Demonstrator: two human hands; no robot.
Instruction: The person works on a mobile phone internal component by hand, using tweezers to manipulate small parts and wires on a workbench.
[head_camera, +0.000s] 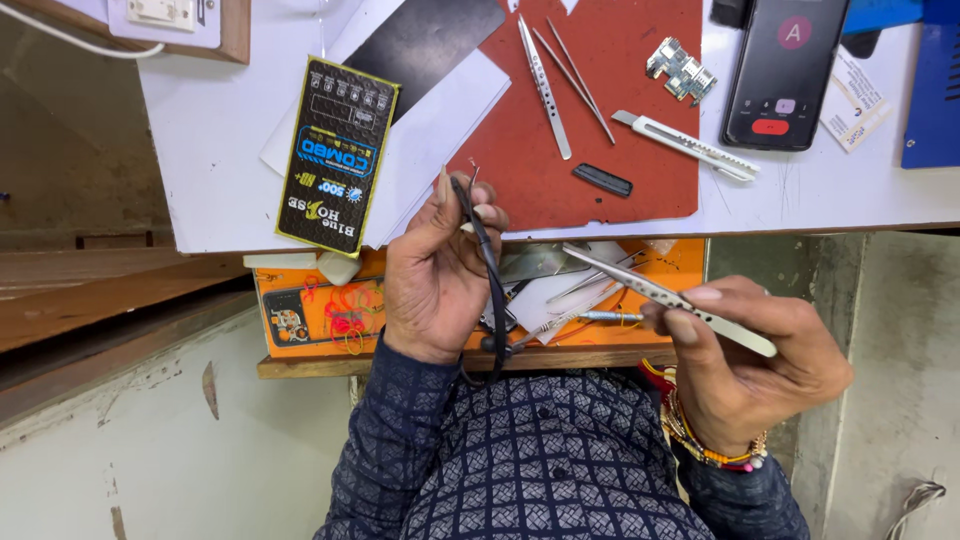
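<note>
Pinching a thin, limp black cable (488, 270) near its bared tip, the left hand (437, 275) held it upright; the right hand (750, 365) gripped stiff, light steel tweezers (668, 297) midway between closed fingers (700, 297).

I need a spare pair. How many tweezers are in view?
3, maybe more: one pair in the right hand, two pairs lying on the red mat. Others may lie hidden in the cluttered orange tray.
</note>
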